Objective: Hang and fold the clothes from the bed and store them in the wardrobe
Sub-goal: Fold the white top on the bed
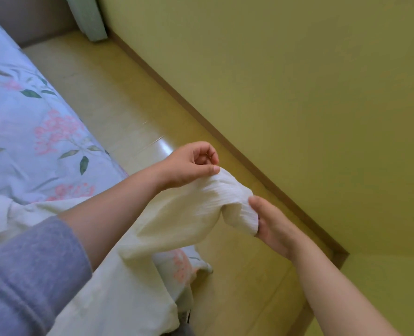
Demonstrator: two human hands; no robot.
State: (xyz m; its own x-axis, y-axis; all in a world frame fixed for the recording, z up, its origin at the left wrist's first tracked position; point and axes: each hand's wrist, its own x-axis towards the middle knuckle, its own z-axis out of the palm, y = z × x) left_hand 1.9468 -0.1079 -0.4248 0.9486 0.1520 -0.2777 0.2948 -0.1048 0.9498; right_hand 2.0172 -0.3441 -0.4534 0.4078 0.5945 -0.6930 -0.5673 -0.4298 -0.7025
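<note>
**Cream garment, held in two hands beside the bed**

Item: cream garment (177, 214), thin cloth with a ribbed end. Ribbed end lifted clear of the bed (31, 117), out past its near edge and above the strip of floor alongside. Remainder trailing down and back onto the bed, draped over the near corner; further pale folds bunched on the bed top, whether the same piece cannot be told.

Left hand (191, 166): out past the bed's edge, fingers curled, thumb and fingertips pinching the upper fold of the ribbed end. Grey-lilac sleeve (26, 275) pushed up the forearm, over the bed's near part.

Right hand (271, 224): farther from the bed than the left, thumb laid on the ribbed end, gripping it from below; remaining fingers hidden behind the cloth.

Bed: pale blue cover printed with pink blossoms and green leaves.

Floor (118, 112): glossy, yellowish, running along the bed's side.

Wall (298, 93): yellow-green, brown skirting at its foot, across the floor strip from the bed.

Curtain (87, 18): pale green, hanging toward the bed's far end.
</note>
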